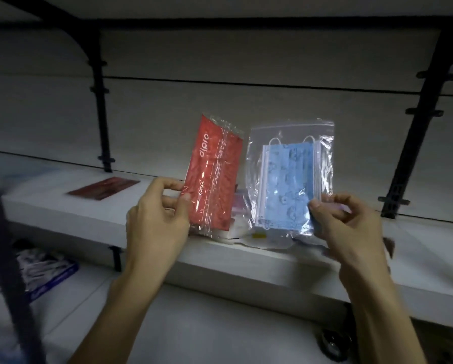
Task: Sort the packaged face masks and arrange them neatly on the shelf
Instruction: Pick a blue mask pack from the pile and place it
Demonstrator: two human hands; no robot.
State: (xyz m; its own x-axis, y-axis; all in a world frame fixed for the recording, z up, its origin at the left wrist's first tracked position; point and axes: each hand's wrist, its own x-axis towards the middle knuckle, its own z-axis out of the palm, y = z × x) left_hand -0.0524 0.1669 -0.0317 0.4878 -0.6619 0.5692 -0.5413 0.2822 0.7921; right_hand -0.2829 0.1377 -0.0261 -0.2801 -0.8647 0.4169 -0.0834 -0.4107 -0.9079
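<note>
A person stands at a dim white shelf (62, 206), holding up two mask packets side by side above its near edge, both upright.

The step in hand looks like comparing the two so each goes to its own kind. To do it well, each packet should probably be laid flat and squared to the shelf edge, reds grouped together; a second red packet (104, 188) already lies flat far to the left, a likely home for the red one. The slippery film calls for a firm pinch low on the packet.

The left hand (157, 219) pinches the lower left edge of the red mask packet (213, 174), printed "dipro", thumb in front and fingers curled behind. The right hand (351, 227) pinches the lower right corner of the clear zip bag of blue masks (289, 179), thumb on the front, other fingers loosely curled.

Behind and below the two packets, a small pile of further packets (239, 229) rests on the shelf. On the lower level, near left, lies a blue-edged packet (49, 271), blurred.
</note>
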